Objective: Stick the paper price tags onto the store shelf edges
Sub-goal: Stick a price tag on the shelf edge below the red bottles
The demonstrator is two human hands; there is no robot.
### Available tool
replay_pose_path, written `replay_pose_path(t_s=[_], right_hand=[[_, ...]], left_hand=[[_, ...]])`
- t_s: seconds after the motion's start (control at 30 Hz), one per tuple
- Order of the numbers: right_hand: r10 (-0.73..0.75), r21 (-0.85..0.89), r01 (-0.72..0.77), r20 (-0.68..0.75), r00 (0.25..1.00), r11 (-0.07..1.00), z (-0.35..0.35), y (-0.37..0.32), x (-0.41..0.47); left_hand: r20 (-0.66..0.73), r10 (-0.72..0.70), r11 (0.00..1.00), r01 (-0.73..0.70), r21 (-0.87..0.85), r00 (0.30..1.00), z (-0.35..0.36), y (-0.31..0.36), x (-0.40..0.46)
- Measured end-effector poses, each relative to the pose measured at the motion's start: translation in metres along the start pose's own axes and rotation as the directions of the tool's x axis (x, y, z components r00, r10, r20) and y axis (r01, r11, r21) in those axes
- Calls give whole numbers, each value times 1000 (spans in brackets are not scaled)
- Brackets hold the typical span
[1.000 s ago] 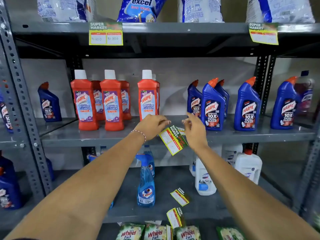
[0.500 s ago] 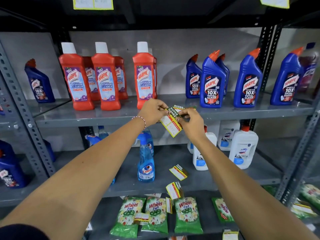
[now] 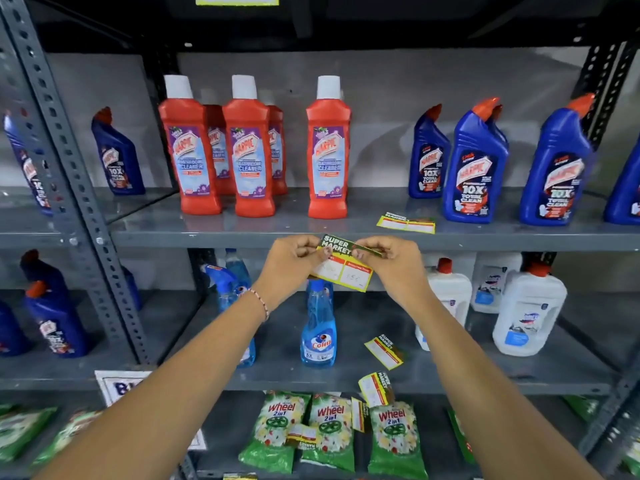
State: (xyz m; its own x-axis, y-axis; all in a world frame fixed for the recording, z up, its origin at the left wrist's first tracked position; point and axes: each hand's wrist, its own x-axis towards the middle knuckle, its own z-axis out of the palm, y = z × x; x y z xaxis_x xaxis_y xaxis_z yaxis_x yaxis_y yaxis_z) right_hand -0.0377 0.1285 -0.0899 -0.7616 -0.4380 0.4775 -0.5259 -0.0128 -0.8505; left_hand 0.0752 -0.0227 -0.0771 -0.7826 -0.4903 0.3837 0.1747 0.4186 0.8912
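A yellow, red and green "Super Market" price tag (image 3: pixel 343 268) hangs just below the front edge of the grey middle shelf (image 3: pixel 214 239). My left hand (image 3: pixel 294 258) pinches its top left corner. My right hand (image 3: pixel 391 261) pinches its green top strip on the right. The tag sits nearly level, its upper edge at the shelf lip. Another tag (image 3: pixel 406 223) lies flat on the middle shelf. Two more tags (image 3: pixel 383 348) (image 3: pixel 374 388) lie on the lower shelf, near its front edge.
Red Harpic bottles (image 3: pixel 251 157) and blue Harpic bottles (image 3: pixel 476 168) stand on the middle shelf. Blue Colin spray bottles (image 3: pixel 318 327) and white jugs (image 3: pixel 526 313) stand below. Green Wheel packets (image 3: pixel 330 431) fill the bottom shelf. A perforated grey upright (image 3: pixel 69 161) rises at the left.
The view has dropped and closed in on the middle shelf. Both hands have turned the tag from tilted to nearly level and brought it up to the shelf edge.
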Motion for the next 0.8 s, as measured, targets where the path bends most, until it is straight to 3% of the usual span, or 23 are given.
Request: replay_pose_path(t_s=[0.17, 0.33, 0.8], right_hand=[[-60, -136, 72, 91, 994, 988, 59, -17, 5], [-241, -213, 257, 98, 965, 942, 114, -39, 12], [-316, -269, 313, 32, 948, 911, 170, -47, 36]], left_hand=[[-150, -21, 997, 11, -70, 988, -53, -21, -6], [-197, 7, 999, -17, -47, 980, -108, -39, 1], [-294, 108, 993, -91, 72, 950, -150, -68, 27]])
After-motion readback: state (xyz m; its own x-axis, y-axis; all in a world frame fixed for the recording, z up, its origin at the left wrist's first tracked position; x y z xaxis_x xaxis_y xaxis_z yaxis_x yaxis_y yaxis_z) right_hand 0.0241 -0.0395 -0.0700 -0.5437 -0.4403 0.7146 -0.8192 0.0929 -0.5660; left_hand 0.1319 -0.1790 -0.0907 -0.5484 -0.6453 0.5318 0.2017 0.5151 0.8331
